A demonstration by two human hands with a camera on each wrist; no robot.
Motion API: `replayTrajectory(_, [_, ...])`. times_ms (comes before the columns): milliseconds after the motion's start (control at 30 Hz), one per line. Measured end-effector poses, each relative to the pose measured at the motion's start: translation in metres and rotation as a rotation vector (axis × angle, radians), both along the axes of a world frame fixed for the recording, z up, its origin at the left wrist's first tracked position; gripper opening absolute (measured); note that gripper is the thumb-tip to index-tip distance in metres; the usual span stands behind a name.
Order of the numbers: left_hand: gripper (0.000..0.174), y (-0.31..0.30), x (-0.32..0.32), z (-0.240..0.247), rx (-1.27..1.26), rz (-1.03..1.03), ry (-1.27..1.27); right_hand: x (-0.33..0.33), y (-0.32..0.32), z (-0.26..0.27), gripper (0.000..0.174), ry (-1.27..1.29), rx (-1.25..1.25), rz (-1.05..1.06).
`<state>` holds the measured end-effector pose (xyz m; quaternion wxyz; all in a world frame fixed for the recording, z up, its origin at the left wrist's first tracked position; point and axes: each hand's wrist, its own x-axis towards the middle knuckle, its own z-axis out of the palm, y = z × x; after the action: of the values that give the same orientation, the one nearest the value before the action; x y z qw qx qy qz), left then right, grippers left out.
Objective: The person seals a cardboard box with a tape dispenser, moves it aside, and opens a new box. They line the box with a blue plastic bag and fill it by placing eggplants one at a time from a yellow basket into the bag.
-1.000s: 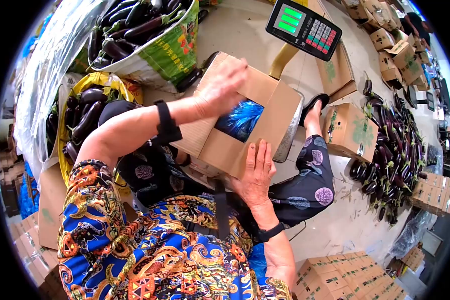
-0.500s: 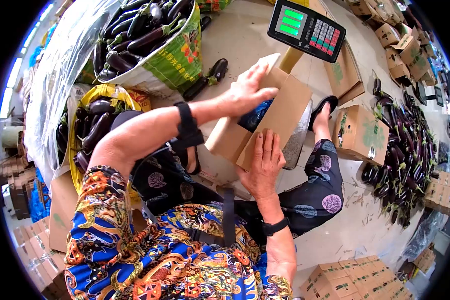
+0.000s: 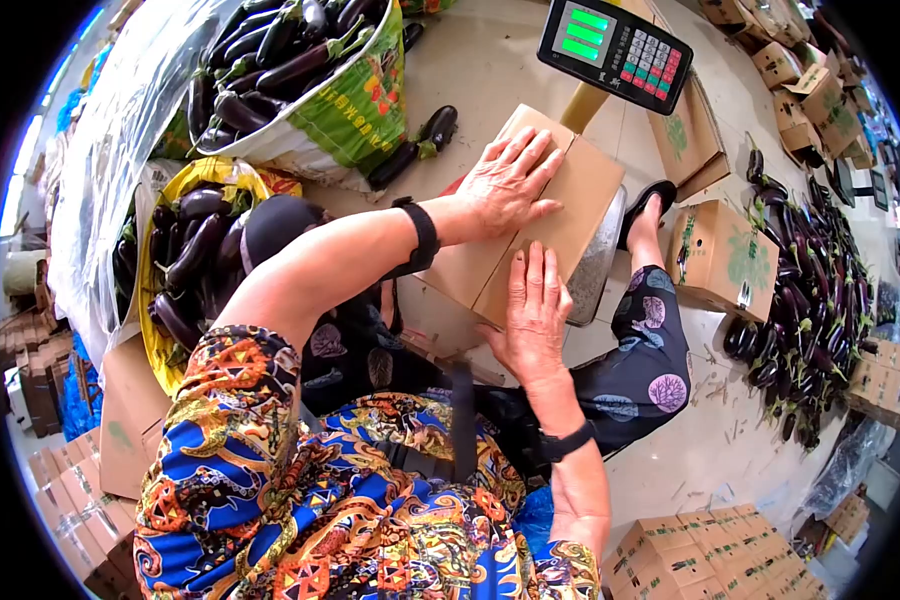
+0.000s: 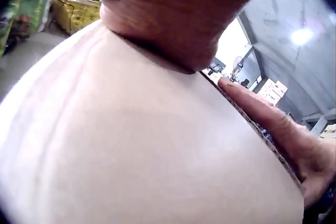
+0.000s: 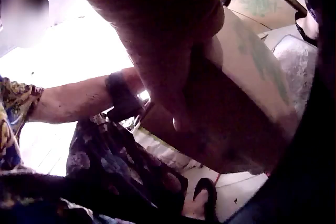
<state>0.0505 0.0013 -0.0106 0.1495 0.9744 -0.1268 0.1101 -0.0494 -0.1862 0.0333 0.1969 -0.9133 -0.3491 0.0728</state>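
A brown cardboard box [image 3: 588, 195] sits between the person's legs, its top flaps lying nearly flat along a central seam. The blue plastic inside is hidden. My left hand [image 3: 510, 183] rests palm down across the far flap, fingers spread. On the near flap lie the straight fingers of my right hand [image 3: 533, 320], its thumb out to the side by the box edge. In the left wrist view, the left hand [image 4: 163, 14] lies on pale cardboard [image 4: 142, 140], with the other hand [image 4: 296, 140] at right. The right wrist view shows the box [image 5: 231, 113] in shadow.
Beside the box is a metal scale platform [image 3: 598, 262] with a keypad display [image 3: 615, 50]. Eggplants fill a green-white sack [image 3: 355, 110] and a yellow bag [image 3: 155, 345]. Another carton [image 3: 722, 255] and an eggplant heap [image 3: 800, 300] lie to the right; stacked cartons [image 3: 710, 550] stand below.
The box flaps have folded down over the blue plastic, closing the opening. My left hand has moved right and now lies flat on the top; my right hand has stayed at the near side.
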Motion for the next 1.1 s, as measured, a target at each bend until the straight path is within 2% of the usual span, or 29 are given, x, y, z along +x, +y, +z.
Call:
replayTrajectory(33, [0.07,0.002,0.002,-0.001,-0.003,-0.003,-0.009,0.002,-0.004,0.009,0.1,0.033,-0.014,0.025])
replayTrajectory(67, [0.068,0.003,0.002,-0.002,-0.012,0.007,-0.013,0.0,-0.012,0.019,0.089,0.1,0.046,0.034])
replayTrajectory(100, [0.068,0.004,0.001,-0.003,0.001,0.014,-0.017,-0.005,-0.024,0.031,0.078,0.126,0.117,-0.001])
replayTrajectory(167, [0.067,0.003,0.002,-0.002,0.014,0.024,-0.021,-0.001,-0.055,0.076,0.069,0.177,0.139,-0.095])
replayTrajectory(233, [0.063,0.003,0.004,-0.008,0.011,0.014,-0.04,0.005,-0.091,0.125,0.059,0.333,0.152,-0.361])
replayTrajectory(300, [0.062,0.006,0.007,-0.017,0.027,0.001,-0.007,0.017,-0.141,0.141,0.05,0.446,0.388,-0.66])
replayTrajectory(367, [0.06,0.002,0.014,-0.019,0.107,0.001,0.006,0.03,-0.178,0.151,0.045,0.326,0.419,-0.776])
replayTrajectory(400, [0.058,0.003,0.014,-0.003,0.212,-0.012,0.096,0.033,-0.197,0.144,0.045,0.298,0.392,-0.816])
replayTrajectory(467, [0.052,0.001,0.025,-0.005,0.001,0.022,0.041,0.036,-0.249,0.108,0.041,0.281,0.253,-0.886])
replayTrajectory(500, [0.049,-0.001,0.029,-0.003,-0.004,0.051,0.044,0.029,-0.264,0.09,0.042,0.238,0.183,-0.879])
replayTrajectory(567, [0.048,-0.002,0.031,0.0,0.001,0.023,0.053,0.009,-0.3,0.035,0.045,0.344,0.123,-0.964])
replayTrajectory(600, [0.048,0.001,0.033,-0.008,0.033,-0.013,-0.002,-0.007,-0.321,0.002,0.046,0.419,0.199,-1.029])
replayTrajectory(633, [0.049,0.002,0.038,-0.015,0.063,-0.046,-0.064,-0.023,-0.337,-0.02,0.048,0.474,0.151,-1.038])
replayTrajectory(700, [0.051,0.008,0.051,-0.021,0.197,-0.094,-0.084,-0.049,-0.345,-0.036,0.047,0.636,0.137,-1.152])
replayTrajectory(800, [0.052,0.01,0.052,-0.01,0.158,-0.067,-0.065,-0.087,-0.364,-0.083,0.047,0.758,-0.003,-1.203])
replayTrajectory(900, [0.052,0.017,0.05,-0.006,0.133,-0.083,-0.043,-0.112,-0.368,-0.139,0.044,0.745,0.073,-1.231])
replayTrajectory(1000, [0.053,0.014,0.052,-0.006,0.115,-0.078,-0.034,-0.099,-0.365,-0.163,0.044,0.443,-0.161,-1.109])
replayTrajectory(1100, [0.053,0.014,0.05,-0.003,0.114,-0.048,-0.016,-0.067,-0.358,-0.185,0.048,0.422,-0.041,-1.244])
